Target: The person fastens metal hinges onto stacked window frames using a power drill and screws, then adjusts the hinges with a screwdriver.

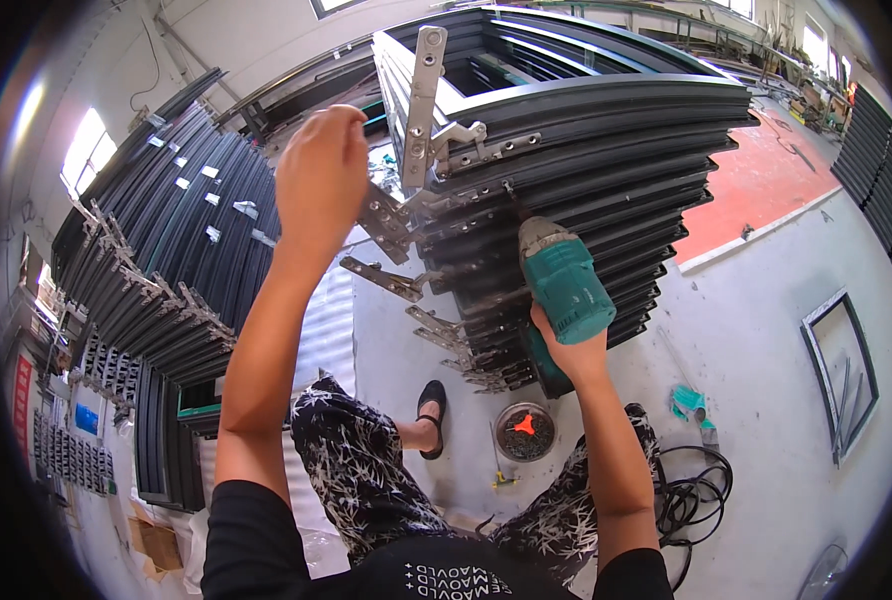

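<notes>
My right hand [574, 350] grips a teal cordless impact driver [569, 285]. Its bit points up and left at a metal hinge strip on the edge of a stack of dark window frames [606, 150]. My left hand [318, 180] is raised at the stack's left corner, fingers curled together; whatever they hold is hidden. Beside it an upright metal friction hinge arm [424, 105] stands out from the top frame. Just right of my left wrist, another hinge arm [384, 222] juts out. More hinge arms [381, 278] stick out from the frames below.
A bowl of screws [526, 447] with an orange piece in it sits on the floor between my feet. Black cable [701, 495] lies coiled at right, near a teal tool [688, 403]. Another frame stack [181, 230] leans left; a small frame [841, 375] lies far right.
</notes>
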A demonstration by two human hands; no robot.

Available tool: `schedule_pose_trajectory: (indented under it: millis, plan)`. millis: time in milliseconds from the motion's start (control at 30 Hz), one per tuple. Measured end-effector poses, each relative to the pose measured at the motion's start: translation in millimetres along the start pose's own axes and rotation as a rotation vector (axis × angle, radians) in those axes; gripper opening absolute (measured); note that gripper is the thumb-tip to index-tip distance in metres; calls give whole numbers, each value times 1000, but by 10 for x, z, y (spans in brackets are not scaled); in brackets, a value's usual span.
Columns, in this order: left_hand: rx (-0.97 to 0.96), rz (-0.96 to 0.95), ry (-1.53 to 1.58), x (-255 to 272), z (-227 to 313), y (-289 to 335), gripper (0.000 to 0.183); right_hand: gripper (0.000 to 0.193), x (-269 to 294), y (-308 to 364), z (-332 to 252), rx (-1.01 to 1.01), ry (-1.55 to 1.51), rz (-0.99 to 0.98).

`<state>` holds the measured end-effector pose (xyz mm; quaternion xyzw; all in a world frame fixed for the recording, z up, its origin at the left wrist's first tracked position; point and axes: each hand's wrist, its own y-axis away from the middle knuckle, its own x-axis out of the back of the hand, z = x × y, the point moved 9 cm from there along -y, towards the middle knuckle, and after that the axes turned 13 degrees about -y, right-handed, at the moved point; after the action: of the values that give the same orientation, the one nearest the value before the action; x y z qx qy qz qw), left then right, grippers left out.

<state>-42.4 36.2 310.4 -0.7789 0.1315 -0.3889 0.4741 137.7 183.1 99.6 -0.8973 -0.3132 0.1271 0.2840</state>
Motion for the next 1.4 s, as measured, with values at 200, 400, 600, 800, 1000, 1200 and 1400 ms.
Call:
schedule_pose_trajectory:
  millis: [200,400,600,800,1000,1200,1400]
  plan:
    - [624,49,1105,-446,-497,725,34,21,-18,-18,-67,58,31,-39]
    - [613,89,971,-202,-85,700,32,24,-3,38,77,16,7,-2]
    - [615,152,692,-122,148,980,37,21,44,-45,-61,81,-122,-21]
    - [790,-19,1227,-674,11,1061,38,23,-1,-39,-87,-10,-74,-48]
    - [946,-68,1539,-923,162,987,44,19,62,-113,-316,135,-65,24]
    - [1038,62,1421,-963,115,1002,44,25,79,-204,-25,-350,-16,-42]
    - [1074,96,1364,-944,101,1054,49,21,-53,-97,-291,130,170,-127]
